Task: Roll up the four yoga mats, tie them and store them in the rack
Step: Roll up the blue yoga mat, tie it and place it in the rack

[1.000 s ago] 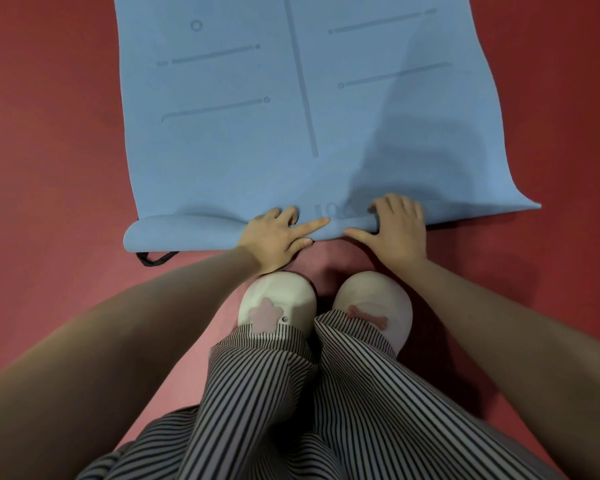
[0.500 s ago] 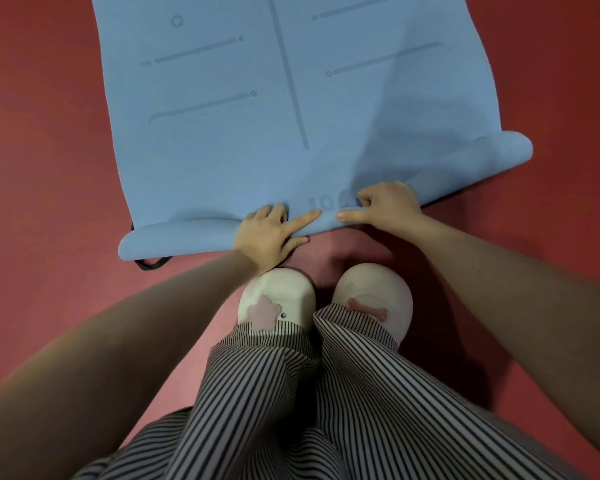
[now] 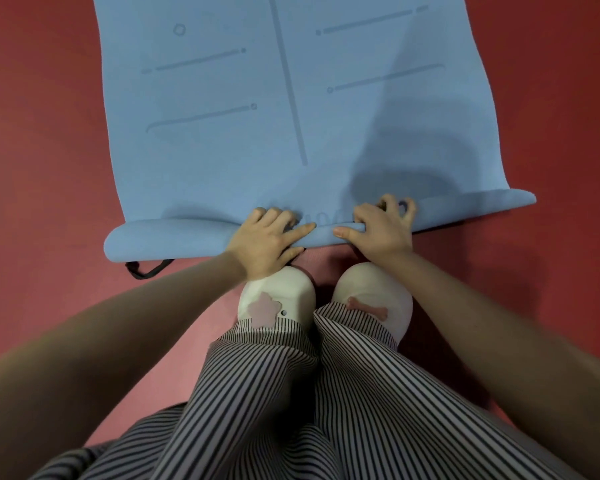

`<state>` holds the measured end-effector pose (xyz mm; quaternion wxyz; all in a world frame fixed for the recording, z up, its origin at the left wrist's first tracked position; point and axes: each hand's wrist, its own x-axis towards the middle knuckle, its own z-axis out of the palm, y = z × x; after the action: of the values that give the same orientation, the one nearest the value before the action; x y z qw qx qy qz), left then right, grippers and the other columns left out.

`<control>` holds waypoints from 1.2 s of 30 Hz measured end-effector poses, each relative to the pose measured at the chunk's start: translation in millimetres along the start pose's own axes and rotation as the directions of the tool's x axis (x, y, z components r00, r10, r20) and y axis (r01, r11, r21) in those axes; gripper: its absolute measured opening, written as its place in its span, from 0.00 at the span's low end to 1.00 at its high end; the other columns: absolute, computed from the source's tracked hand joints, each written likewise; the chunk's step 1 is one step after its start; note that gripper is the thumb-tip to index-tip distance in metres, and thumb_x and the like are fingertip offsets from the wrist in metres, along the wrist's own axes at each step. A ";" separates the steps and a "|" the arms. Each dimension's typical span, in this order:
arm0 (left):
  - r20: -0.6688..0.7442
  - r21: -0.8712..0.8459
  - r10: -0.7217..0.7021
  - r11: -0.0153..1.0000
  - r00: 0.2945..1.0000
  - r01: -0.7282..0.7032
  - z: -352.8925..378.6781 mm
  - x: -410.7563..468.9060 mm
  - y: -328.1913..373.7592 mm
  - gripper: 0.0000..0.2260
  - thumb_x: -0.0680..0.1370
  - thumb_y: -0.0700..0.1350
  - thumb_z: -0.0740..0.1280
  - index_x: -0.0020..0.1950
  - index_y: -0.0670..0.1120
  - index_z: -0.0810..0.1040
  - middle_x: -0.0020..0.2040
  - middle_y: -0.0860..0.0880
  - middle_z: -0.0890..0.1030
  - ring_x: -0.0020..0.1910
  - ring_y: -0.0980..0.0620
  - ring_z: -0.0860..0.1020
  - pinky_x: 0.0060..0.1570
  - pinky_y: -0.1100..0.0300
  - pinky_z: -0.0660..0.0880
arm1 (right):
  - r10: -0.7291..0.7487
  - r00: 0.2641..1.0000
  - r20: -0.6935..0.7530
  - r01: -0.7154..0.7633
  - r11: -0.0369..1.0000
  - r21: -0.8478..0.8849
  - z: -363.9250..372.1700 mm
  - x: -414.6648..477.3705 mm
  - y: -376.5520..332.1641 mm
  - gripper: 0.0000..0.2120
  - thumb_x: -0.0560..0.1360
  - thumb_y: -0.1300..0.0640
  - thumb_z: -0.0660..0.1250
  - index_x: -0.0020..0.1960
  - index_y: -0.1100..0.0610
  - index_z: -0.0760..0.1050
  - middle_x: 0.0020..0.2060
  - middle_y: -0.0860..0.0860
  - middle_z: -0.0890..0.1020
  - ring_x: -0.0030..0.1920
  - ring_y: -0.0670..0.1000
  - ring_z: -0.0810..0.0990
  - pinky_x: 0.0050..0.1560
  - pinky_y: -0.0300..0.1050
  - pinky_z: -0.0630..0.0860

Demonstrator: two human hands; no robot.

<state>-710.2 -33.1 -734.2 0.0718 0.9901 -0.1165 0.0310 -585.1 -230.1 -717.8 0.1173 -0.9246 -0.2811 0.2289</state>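
Observation:
A blue yoga mat (image 3: pixel 222 140) with printed lines lies flat on the red floor and stretches away from me. Its near end is turned over into a low roll (image 3: pixel 167 239) that runs the mat's whole width. My left hand (image 3: pixel 267 242) lies on top of the roll, left of centre, with its fingers curled over the fold. My right hand (image 3: pixel 383 226) grips the roll just right of centre, thumb along the front and fingers hooked over the top. A black strap loop (image 3: pixel 146 270) pokes out from under the roll's left end.
My two white shoes (image 3: pixel 278 299) stand right behind the roll, with striped trousers (image 3: pixel 291 393) below. Red floor (image 3: pixel 39 150) surrounds the mat on both sides. No rack or other mats are in view.
The mat's right near corner, flat a second ago, has been curled over so the roll now spans the full width. My right hand has shifted from pressing flat to gripping the fold.

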 end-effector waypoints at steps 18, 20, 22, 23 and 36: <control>0.285 -0.164 0.012 0.986 0.958 0.037 -2.1 12.3 -3.3 0.23 0.79 0.59 0.47 0.74 0.60 0.55 0.49 0.45 0.74 0.46 0.44 0.72 0.50 0.52 0.70 | -0.048 0.972 -0.229 0.030 0.996 -0.082 -13.3 -6.3 34.3 0.34 0.61 0.27 0.58 0.41 0.59 0.75 0.41 0.55 0.76 0.48 0.58 0.73 0.55 0.47 0.58; 0.295 -0.167 0.014 0.985 0.955 0.037 -2.4 12.5 -3.2 0.22 0.79 0.60 0.47 0.73 0.61 0.53 0.49 0.45 0.74 0.46 0.44 0.72 0.51 0.51 0.69 | 0.018 0.965 -0.262 -0.040 0.996 -0.079 -12.3 -9.4 34.1 0.34 0.59 0.25 0.56 0.38 0.58 0.72 0.38 0.52 0.74 0.46 0.57 0.73 0.54 0.47 0.58; 0.274 -0.169 0.014 0.985 0.962 0.033 -2.3 12.1 -2.6 0.22 0.79 0.59 0.47 0.73 0.61 0.54 0.49 0.44 0.74 0.46 0.44 0.72 0.50 0.51 0.70 | 0.023 0.973 -0.229 -0.028 0.999 -0.019 -12.0 -9.5 35.2 0.32 0.58 0.25 0.56 0.34 0.56 0.69 0.35 0.49 0.71 0.45 0.55 0.71 0.52 0.44 0.57; 0.272 -0.164 0.014 0.986 0.962 0.032 -2.1 12.3 -2.6 0.22 0.79 0.60 0.47 0.73 0.61 0.54 0.49 0.45 0.74 0.46 0.44 0.72 0.50 0.51 0.70 | 0.010 0.979 -0.204 -0.007 1.000 0.018 -13.0 -7.4 36.4 0.32 0.58 0.25 0.55 0.32 0.55 0.69 0.34 0.48 0.69 0.44 0.53 0.69 0.50 0.42 0.56; -0.022 -0.011 0.154 0.988 0.988 -0.154 9.8 16.1 -2.7 0.22 0.77 0.53 0.57 0.67 0.45 0.75 0.48 0.45 0.78 0.46 0.47 0.67 0.45 0.55 0.62 | 0.151 0.988 0.017 -0.150 0.986 -0.072 -25.8 18.0 23.1 0.26 0.67 0.30 0.64 0.30 0.54 0.70 0.33 0.47 0.73 0.48 0.52 0.69 0.49 0.47 0.56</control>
<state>-693.5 -35.6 -742.9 0.0765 0.9773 -0.1920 0.0461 -548.4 -240.8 -709.9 0.0637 -0.9440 -0.2198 0.2375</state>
